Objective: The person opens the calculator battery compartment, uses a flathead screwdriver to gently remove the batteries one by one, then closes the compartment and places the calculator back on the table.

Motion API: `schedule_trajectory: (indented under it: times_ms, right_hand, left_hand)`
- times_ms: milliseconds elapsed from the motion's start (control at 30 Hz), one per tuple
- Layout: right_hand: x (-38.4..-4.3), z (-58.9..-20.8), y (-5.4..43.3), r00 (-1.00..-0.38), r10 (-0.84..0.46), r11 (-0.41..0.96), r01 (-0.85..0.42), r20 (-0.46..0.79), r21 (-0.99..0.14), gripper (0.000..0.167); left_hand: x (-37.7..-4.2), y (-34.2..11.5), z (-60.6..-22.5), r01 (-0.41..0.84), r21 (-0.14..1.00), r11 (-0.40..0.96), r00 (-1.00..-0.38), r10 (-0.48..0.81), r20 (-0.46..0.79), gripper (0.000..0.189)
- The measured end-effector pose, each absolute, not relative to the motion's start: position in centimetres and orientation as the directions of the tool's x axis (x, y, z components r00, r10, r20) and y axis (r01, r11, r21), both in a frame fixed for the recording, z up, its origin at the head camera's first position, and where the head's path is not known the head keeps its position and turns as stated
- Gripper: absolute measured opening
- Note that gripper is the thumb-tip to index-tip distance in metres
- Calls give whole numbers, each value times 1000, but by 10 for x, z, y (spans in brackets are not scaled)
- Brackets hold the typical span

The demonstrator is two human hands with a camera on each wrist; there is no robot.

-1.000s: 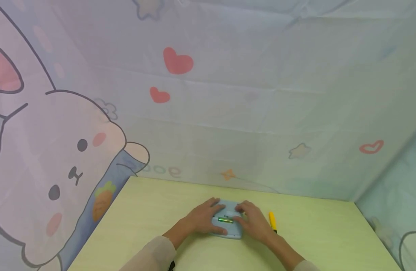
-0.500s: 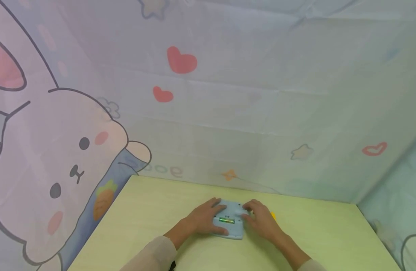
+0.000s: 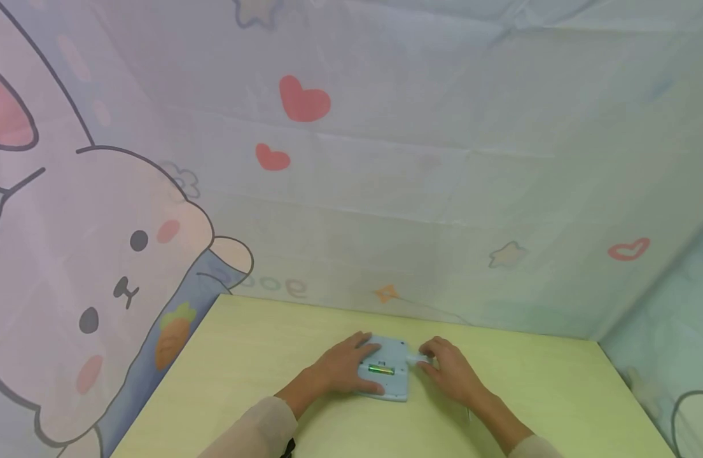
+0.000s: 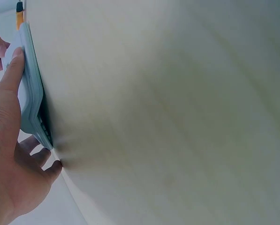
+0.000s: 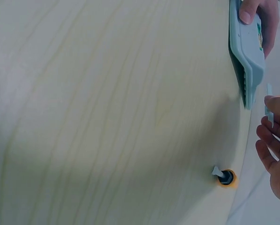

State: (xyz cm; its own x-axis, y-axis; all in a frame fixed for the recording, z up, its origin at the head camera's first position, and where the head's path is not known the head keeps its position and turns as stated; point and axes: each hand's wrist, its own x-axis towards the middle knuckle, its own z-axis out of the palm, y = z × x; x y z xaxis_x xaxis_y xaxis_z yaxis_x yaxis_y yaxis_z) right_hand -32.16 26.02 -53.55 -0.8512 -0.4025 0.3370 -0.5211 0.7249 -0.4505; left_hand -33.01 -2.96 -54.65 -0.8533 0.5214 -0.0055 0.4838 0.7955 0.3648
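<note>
A light blue calculator [image 3: 394, 383] lies face down on the table, its battery slot uncovered. A green battery [image 3: 382, 369] sits in that slot. My left hand [image 3: 342, 367] grips the calculator at its left side, and in the left wrist view the thumb [image 4: 13, 70] lies along the back. Just off the calculator's right edge, my right hand [image 3: 454, 372] pinches a small pale blue battery cover [image 3: 418, 359] between thumb and fingers. From the right wrist view the cover [image 5: 269, 105] is apart from the calculator, on edge between the fingertips.
A yellow and black screwdriver [image 5: 226, 177] with a metal shaft lies to the right, mostly hidden under my right hand in the head view. The pale wooden table [image 3: 271, 337] meets a printed cloth backdrop [image 3: 385, 191] at its far edge.
My right hand has moved right, away from the calculator's back, bringing the battery cover off past its edge. It now covers the screwdriver's yellow handle. My left hand stays in place.
</note>
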Motion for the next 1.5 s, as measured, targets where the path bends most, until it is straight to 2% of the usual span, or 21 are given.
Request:
schedule_trajectory:
  times_ms: [900,1500]
  right_hand:
    - [-313,-539,278,-864,-425,787,-500,270,-362,21]
    - [-300,-546,277,-841,-491,780,-541,230,-313,16]
  left_hand:
    - [-331,-30,-548,473,379,796,-854,519,-24,100]
    - [-330,-31,-547,482,377,791,-853,522,-6,99]
